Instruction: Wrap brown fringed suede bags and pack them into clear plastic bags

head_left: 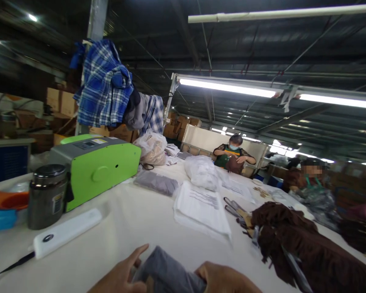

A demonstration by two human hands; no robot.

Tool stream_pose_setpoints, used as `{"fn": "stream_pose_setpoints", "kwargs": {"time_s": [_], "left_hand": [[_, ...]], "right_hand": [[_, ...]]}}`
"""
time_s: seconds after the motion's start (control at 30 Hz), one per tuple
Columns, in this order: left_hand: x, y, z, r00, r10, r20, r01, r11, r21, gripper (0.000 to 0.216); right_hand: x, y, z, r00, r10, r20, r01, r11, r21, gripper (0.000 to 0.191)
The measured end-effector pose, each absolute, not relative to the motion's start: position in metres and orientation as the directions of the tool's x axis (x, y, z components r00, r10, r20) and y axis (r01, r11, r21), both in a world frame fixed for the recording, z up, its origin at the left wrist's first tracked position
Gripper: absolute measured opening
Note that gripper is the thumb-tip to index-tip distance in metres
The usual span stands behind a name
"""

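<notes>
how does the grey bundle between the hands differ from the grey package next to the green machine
The grey bundle sits between the left hand and right hand; the grey package lies on the table, untouched. The grey bundle rises to a peak; the grey package lies flat. The picture's bottom edge cuts off the grey bundle, not the grey package. Both are grey.

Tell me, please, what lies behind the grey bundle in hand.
Behind the grey bundle, the white tabletop shows, then printed white sheets and a flat grey packet. Whatever the bundle, left hand and right hand cover cannot be seen.
</notes>
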State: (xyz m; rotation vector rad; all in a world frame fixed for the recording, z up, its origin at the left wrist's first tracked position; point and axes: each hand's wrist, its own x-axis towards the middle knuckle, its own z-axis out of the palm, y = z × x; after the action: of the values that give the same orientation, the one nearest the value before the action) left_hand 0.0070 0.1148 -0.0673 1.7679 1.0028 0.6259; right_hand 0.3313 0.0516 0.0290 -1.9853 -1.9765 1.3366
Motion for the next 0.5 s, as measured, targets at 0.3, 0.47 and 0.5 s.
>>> {"fn": "stream_pose_setpoints", "kwargs": {"time_s": [0.3, 0.47, 0.5], "left_hand": [[0.004, 0.126, -0.001, 0.729, 0.685, 0.012, -0.129, 0.12, 0.984, 0.072], [-0.001, 0.135, 0.014, 0.616, 0.787, 0.038, -0.174, 0.088, 0.981, 0.057], [-0.002, 0.136, 0.016, 0.608, 0.794, 0.03, -0.192, 0.11, 0.975, 0.056]], "right_hand": [[0.296, 0.102, 0.095, -0.345, 0.699, -0.626, 0.773, -0.167, -0.612, 0.051], [0.281, 0.127, 0.11, -0.362, 0.753, -0.55, 0.853, 0.03, -0.521, 0.048], [0.278, 0.132, 0.112, -0.357, 0.761, -0.542, 0.87, 0.059, -0.49, 0.048]]}}
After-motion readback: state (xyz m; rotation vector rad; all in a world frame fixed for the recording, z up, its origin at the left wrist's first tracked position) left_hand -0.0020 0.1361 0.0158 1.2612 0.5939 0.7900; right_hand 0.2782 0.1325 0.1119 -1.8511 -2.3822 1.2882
